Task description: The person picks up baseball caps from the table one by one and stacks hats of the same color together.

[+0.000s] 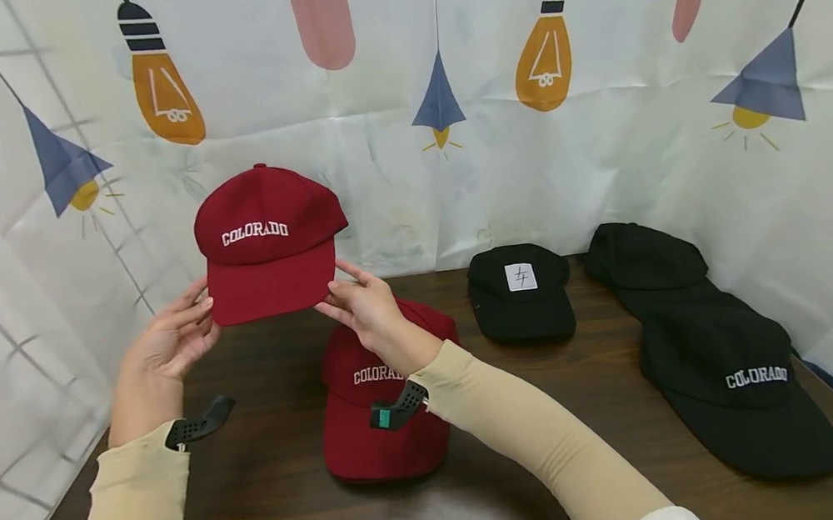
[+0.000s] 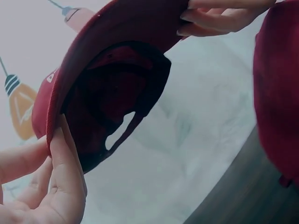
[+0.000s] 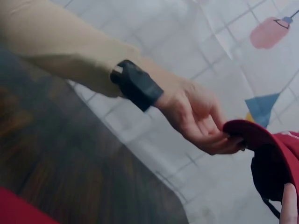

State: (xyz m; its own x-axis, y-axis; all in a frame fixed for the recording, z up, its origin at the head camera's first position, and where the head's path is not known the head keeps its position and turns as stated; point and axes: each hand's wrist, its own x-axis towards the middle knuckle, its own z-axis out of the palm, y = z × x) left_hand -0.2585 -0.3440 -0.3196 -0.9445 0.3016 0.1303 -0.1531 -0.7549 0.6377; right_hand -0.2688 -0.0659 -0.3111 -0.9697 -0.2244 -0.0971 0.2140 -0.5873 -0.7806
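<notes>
A red baseball cap [image 1: 264,241] with white COLORADO lettering hangs in the air above the table, its front toward me. My left hand [image 1: 171,334] pinches one side edge of the brim, thumb and fingers on either face, as the left wrist view shows. At the brim's other side my right hand [image 1: 364,307] pinches the edge. From below, the left wrist view shows the held cap's dark inside [image 2: 117,88] and the rear strap gap. A second red COLORADO cap [image 1: 388,430] rests on the table beneath my right forearm, partly hidden by it.
To the right, a black cap [image 1: 522,308] with a white label marked 4 sits near the back curtain [image 1: 379,180]. Two more black caps, one plain [image 1: 642,259] and one lettered COLORADO [image 1: 729,372], overlap at the right edge of the dark wooden table [image 1: 273,491].
</notes>
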